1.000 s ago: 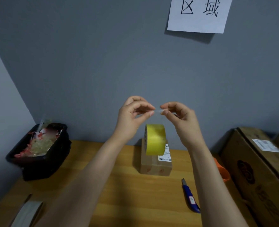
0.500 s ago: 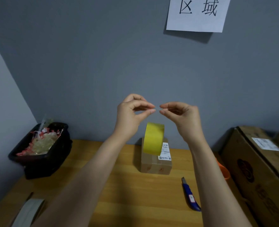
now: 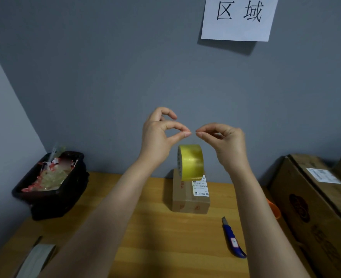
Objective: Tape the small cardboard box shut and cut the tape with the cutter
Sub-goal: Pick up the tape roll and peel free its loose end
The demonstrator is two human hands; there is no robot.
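My left hand [image 3: 157, 137] and my right hand [image 3: 225, 141] are raised in front of the wall, each pinching thumb to forefinger, tips almost touching. The thin clear tape end between them is barely visible. Just below the fingertips is the yellow tape roll [image 3: 191, 162]; it seems to hang from them, in front of the top of the small cardboard box [image 3: 189, 201]. The box stands on the wooden table [image 3: 155, 237] near the wall, with a white label on it. The blue cutter [image 3: 232, 238] lies on the table to the box's right front.
A black bin [image 3: 53, 197] with tape scraps sits at the back left. Large cardboard boxes [image 3: 316, 207] stand along the right, an orange object [image 3: 274, 209] beside them. A grey flat object [image 3: 35, 259] lies at the near left corner. A paper sign [image 3: 237, 17] hangs on the wall.
The yellow roll has turned, now showing its broad band toward me. Both hands stay pinched together at nearly the same height; the view has shifted slightly.
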